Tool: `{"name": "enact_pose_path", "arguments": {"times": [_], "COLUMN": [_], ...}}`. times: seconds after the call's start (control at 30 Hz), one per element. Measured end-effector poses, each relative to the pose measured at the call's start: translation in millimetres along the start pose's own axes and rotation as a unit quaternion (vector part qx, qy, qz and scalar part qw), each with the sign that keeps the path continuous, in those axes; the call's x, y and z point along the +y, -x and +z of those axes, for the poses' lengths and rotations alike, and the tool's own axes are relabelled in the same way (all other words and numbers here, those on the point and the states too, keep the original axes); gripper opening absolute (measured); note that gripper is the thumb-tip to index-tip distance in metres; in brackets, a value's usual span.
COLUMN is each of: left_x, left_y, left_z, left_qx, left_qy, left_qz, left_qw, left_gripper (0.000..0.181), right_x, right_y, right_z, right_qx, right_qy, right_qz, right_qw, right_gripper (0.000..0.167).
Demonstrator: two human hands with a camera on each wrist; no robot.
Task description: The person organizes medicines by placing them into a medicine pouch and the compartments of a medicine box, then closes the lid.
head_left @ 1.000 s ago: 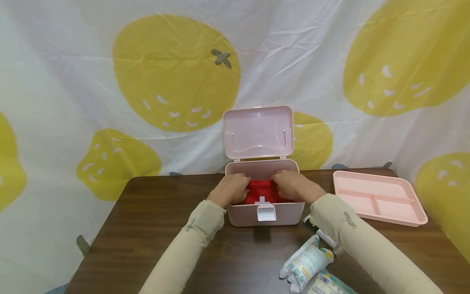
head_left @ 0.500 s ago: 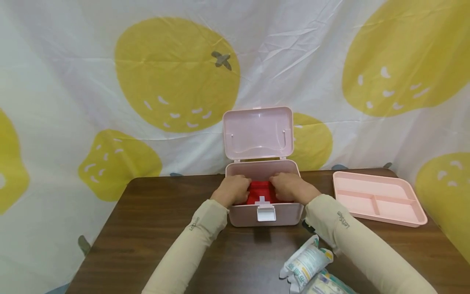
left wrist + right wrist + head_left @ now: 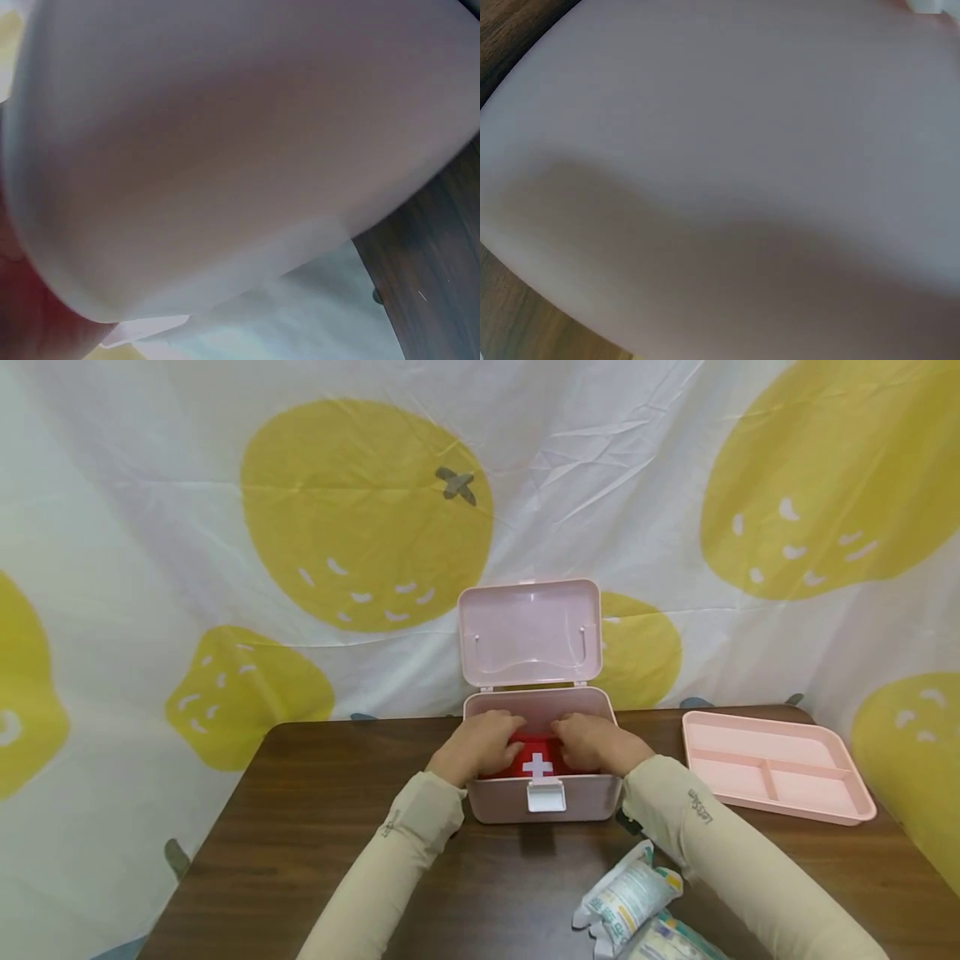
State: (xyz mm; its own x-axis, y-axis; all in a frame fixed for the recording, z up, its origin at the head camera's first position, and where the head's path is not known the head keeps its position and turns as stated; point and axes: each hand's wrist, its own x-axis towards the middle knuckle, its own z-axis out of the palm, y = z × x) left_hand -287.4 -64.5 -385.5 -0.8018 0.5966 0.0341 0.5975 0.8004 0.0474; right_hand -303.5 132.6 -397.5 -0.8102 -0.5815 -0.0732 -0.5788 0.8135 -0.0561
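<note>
Your left hand [image 3: 480,747] and right hand [image 3: 596,745] work at the red pouch [image 3: 536,746] inside the open pink box [image 3: 495,802].
Below centre frame, they flank its white cross [image 3: 537,766]; whether either grips it, I cannot tell. The step looks like seating or lifting the pouch; either seems to call for even pressure from your two sides.
</note>
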Motion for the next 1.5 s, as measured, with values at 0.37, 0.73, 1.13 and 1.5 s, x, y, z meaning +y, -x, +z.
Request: {"name": "enact_pose_path", "arguments": {"times": [0.37,0.73,1.13,1.5], "left_x": [15.7,62.8,133.2,170.8], "left_y": [9.1,20.6,-1.6,-39.6], "left_z": [-17.7,-16.5,12.8,47.9], "left_qx": [0.103,0.213,0.072,0.053], "left_qy": [0.076,0.26,0.428,0.603], "left_qz": [0.056,0.2,0.141,-0.02], "left_qw": [0.9903,0.9204,0.8895,0.7956], "left_gripper": [0.033,0.024,0.025,0.032], "right_x": [4.3,30.5,98.8,168.6], "right_y": [31.0,103.3,177.1,228.7], "right_z": [-26.7,-43.4,-26.2,21.7], "right_qx": [0.118,0.31,0.331,0.316], "right_qy": [-0.049,-0.087,-0.171,-0.233], "right_qz": [-0.064,-0.083,0.134,0.314], "right_qw": [0.9898,0.9433,0.9183,0.8647], "right_gripper": [0.03,0.022,0.014,0.039]}}
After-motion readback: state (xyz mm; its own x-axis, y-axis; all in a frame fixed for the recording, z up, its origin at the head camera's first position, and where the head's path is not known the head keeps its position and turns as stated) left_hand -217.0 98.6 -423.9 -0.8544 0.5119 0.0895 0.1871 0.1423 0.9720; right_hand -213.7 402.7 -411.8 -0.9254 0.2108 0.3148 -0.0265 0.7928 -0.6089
